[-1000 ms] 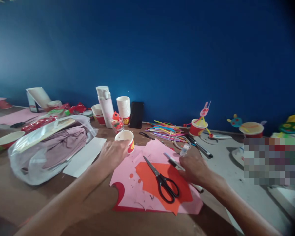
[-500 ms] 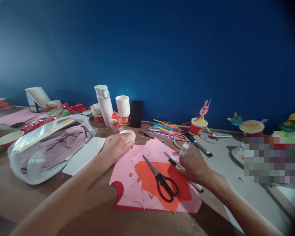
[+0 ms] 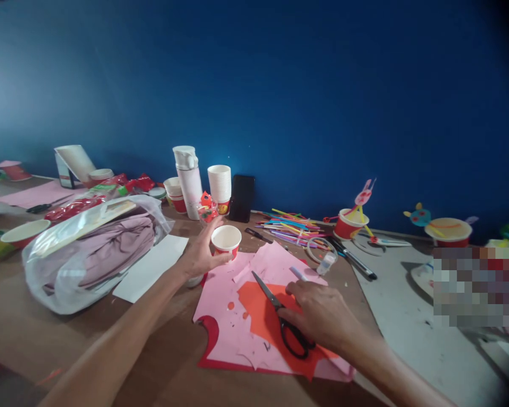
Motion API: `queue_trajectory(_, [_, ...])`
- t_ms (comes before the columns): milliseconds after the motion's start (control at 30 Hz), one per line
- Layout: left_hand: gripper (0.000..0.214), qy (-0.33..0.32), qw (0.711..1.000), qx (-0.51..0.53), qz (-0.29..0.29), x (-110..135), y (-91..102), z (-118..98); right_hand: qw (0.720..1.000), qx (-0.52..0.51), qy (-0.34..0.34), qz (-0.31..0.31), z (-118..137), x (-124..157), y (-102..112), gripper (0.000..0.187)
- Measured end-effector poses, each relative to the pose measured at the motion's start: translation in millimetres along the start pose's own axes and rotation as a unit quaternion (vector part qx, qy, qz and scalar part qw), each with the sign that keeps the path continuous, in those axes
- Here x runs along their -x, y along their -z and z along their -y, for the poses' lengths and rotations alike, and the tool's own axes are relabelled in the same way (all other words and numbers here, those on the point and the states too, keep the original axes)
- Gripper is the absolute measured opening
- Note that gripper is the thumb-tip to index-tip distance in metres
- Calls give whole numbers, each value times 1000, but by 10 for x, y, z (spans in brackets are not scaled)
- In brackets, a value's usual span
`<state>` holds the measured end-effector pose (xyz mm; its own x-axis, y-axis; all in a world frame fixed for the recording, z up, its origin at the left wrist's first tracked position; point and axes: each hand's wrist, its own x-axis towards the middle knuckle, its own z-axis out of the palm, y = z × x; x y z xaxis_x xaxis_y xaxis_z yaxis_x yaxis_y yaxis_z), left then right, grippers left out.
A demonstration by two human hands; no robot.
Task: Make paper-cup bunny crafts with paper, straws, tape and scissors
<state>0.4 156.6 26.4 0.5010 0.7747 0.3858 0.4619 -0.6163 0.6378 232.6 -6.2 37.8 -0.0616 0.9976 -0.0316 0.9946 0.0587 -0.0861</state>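
Note:
My left hand (image 3: 201,251) is curved around the left side of a small red and white paper cup (image 3: 226,238), thumb in front and fingers behind. The cup stands upright at the top edge of pink paper (image 3: 224,288). Over the orange paper (image 3: 254,305), my right hand (image 3: 322,311) hovers low with thumb and forefinger apart. Beneath it lie black-handled scissors (image 3: 274,297), blades toward the upper left; the hand covers part of the handle. Whether it touches the scissors is hard to tell. A marker (image 3: 297,273) pokes out beyond the fingers.
A plastic bag with cloth (image 3: 97,254) and a white sheet (image 3: 150,268) lie left. Behind stand a bottle (image 3: 189,183), stacked cups (image 3: 219,186) and a phone (image 3: 242,198). Coloured sticks (image 3: 294,226), clear tape (image 3: 322,257) and a decorated cup (image 3: 350,224) are farther right.
My left hand has shifted from over the cup's rim to its left side. My right hand has moved from the marker, left and down over the scissors. The view has shifted slightly.

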Motion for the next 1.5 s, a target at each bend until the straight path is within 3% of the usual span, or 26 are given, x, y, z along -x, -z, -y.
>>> queue_trajectory(233, [76, 1, 998, -32, -52, 35, -61, -113, 999, -33, 30, 15, 27, -22, -283, 18])
queue_trajectory(500, [70, -136, 962, -192, -138, 127, -234, -184, 999, -39, 28, 26, 61, -28, -257, 18])
queue_trajectory(633, [70, -150, 948, -219, -178, 150, -277, -191, 999, -41, 20, 25, 68, -30, -270, 17])
queue_trajectory(733, [71, -125, 947, -229, -187, 152, -273, -184, 999, -46, 18, 21, 76, -24, -289, 16])
queue_trajectory(1000, [76, -80, 964, -205, -150, 174, -263, -112, 999, -41, 21, 13, 128, -44, -207, 15])
queue_trajectory(1133, [66, -74, 988, -115, -75, 168, -91, -41, 999, -33, 5, 27, 157, -45, -143, 17])
queue_trajectory(1333, [40, -83, 995, -4, -50, 83, 138, 312, 999, -32, 8, 25, 132, -56, -181, 21])
queue_trajectory(1500, [38, -121, 988, -69, -64, 62, 59, 562, 998, -40, 10, 51, 140, -62, -111, 22])
